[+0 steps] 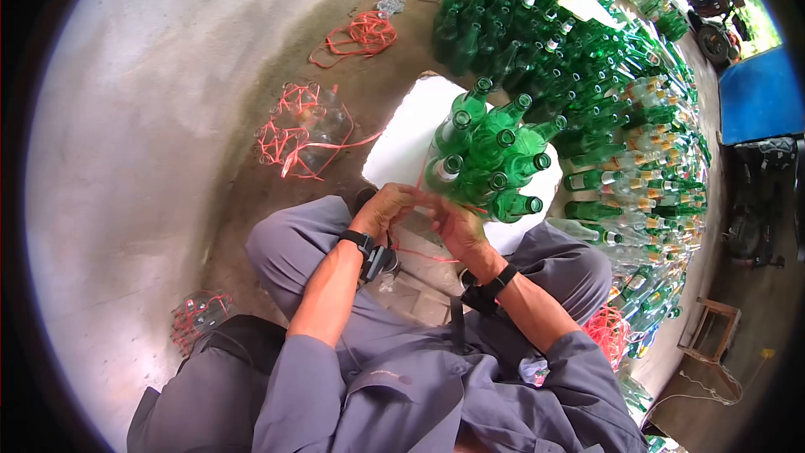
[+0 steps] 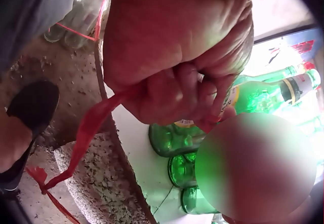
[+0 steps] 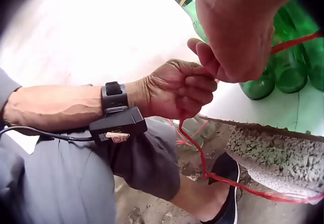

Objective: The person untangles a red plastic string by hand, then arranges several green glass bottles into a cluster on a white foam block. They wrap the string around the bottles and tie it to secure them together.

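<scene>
A cluster of several green glass bottles (image 1: 490, 147) stands upright on a white slab (image 1: 398, 138) in front of the person. Red plastic twine (image 3: 296, 42) runs across the bottles to the hands. Curled fingers of the left hand (image 1: 386, 208) grip the twine, and a loose tail (image 2: 91, 127) hangs from that fist in the left wrist view. Close against it at the bottles' near side, the right hand (image 1: 461, 231) pinches the twine with bent fingers. The fingertips of both hands meet, partly hiding the twine between them.
Clear bottles bound in red twine (image 1: 306, 130) stand at the left, near a loose twine heap (image 1: 369, 33). Many more bottles (image 1: 604, 134) crowd the right side. A rough block (image 2: 101, 178) lies below the slab's edge. A wooden stool (image 1: 708, 331) is at far right.
</scene>
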Tool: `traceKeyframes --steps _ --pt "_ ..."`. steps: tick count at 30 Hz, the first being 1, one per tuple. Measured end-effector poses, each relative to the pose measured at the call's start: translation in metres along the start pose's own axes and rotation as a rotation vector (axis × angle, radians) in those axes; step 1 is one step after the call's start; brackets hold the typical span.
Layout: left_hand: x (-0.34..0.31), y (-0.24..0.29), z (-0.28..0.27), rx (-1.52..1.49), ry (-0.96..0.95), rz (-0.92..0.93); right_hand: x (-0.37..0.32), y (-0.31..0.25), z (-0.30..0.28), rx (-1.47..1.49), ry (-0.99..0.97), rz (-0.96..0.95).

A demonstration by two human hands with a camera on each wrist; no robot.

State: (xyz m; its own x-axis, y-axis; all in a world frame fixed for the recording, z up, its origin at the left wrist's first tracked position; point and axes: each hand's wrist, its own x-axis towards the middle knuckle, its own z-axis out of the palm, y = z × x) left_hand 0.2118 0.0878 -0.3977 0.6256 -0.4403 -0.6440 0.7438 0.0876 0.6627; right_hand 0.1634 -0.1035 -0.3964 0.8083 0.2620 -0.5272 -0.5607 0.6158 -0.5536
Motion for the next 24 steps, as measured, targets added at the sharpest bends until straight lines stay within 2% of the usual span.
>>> traceKeyframes --steps 4,9,13,14,16,17,19,22,24 --pt "0.001 -0.003 -0.003 0.008 -0.014 -0.033 -0.002 0.003 -0.001 -0.043 -0.017 0.031" --pt "-0.003 0.001 0.008 0.151 0.086 0.024 0.005 0.010 -0.004 -0.003 0.062 0.076" --pt "0.009 -0.006 0.004 0.257 0.164 -0.008 -0.002 0.001 0.009 -0.043 0.100 0.081" --pt "0.015 -0.012 0.007 0.293 0.194 0.059 -0.006 0.002 0.012 -0.041 0.099 0.082" --pt "0.019 -0.014 0.005 0.330 0.232 0.128 -0.013 0.007 0.018 -0.353 0.223 -0.118" --pt "0.018 -0.012 0.004 0.350 0.258 0.108 -0.012 0.011 0.015 -0.351 0.220 -0.116" --pt "0.020 -0.013 0.003 0.371 0.282 0.085 -0.012 0.018 0.006 -0.548 0.194 -0.204" --pt "0.025 -0.016 0.002 0.388 0.321 0.082 -0.017 0.020 -0.003 -0.679 0.174 -0.115" --pt "0.025 -0.015 0.001 0.440 0.339 0.075 -0.015 0.030 -0.004 -0.560 0.199 -0.045"
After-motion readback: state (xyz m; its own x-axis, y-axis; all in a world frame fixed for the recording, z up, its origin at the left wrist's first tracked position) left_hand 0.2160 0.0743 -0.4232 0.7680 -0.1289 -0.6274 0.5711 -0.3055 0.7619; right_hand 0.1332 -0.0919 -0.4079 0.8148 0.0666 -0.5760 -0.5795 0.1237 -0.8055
